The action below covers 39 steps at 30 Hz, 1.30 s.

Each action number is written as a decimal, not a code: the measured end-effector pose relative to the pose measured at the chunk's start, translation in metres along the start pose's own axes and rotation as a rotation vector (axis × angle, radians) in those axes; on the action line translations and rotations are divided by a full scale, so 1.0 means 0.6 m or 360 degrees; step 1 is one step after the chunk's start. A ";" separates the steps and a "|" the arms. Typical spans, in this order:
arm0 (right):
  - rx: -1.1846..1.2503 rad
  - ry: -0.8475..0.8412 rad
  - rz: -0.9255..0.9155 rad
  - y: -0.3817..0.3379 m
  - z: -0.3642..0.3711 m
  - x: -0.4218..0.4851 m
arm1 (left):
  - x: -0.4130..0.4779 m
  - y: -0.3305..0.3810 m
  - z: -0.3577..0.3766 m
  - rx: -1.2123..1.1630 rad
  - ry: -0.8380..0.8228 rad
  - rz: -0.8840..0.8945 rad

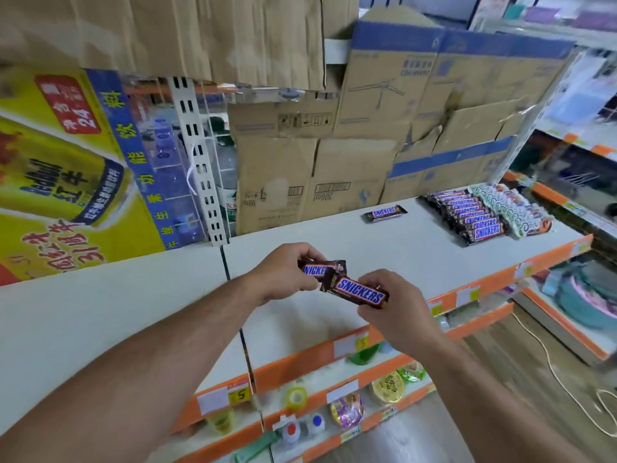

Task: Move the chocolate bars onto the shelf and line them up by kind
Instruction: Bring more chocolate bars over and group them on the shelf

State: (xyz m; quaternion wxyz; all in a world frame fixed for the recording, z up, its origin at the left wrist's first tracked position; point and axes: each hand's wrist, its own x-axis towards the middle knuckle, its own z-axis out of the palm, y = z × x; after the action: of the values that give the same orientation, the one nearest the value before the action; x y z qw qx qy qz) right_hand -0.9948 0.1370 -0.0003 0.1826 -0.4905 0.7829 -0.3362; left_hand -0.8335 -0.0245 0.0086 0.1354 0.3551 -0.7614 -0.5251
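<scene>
Above the white shelf [334, 238], my left hand [287, 272] grips one brown Snickers bar [317, 269] by its left end. My right hand [394, 302] grips a second Snickers bar [359, 292], which overlaps the first bar's right end. A lone Snickers bar [384, 212] lies farther back on the shelf. At the shelf's right end, a row of Snickers bars [470, 217] lies side by side, with a row of white-wrapped bars [507, 208] right next to it.
Cardboard boxes [334, 175] stand stacked along the back of the shelf. A yellow drink poster [66, 168] hangs at the left behind a slotted upright [203, 175]. Lower orange-edged shelves [334, 379] hold small packaged goods. A cord [561, 379] lies on the wooden floor at right.
</scene>
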 end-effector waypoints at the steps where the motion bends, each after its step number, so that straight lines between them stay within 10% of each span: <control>1: -0.0026 0.0009 0.0006 0.005 -0.004 0.015 | 0.018 0.002 -0.001 -0.0004 0.0004 0.0014; 39: -0.0298 -0.0225 -0.0635 0.303 -0.112 0.504 | 0.296 0.082 0.166 -0.0012 0.0861 -0.0518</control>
State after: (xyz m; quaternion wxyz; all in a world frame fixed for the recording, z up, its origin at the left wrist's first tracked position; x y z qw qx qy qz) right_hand -1.2903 -0.0559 -0.0676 0.1206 -0.6728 0.6835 -0.2563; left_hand -1.0371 -0.0658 -0.0180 0.2485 0.5986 -0.6291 -0.4292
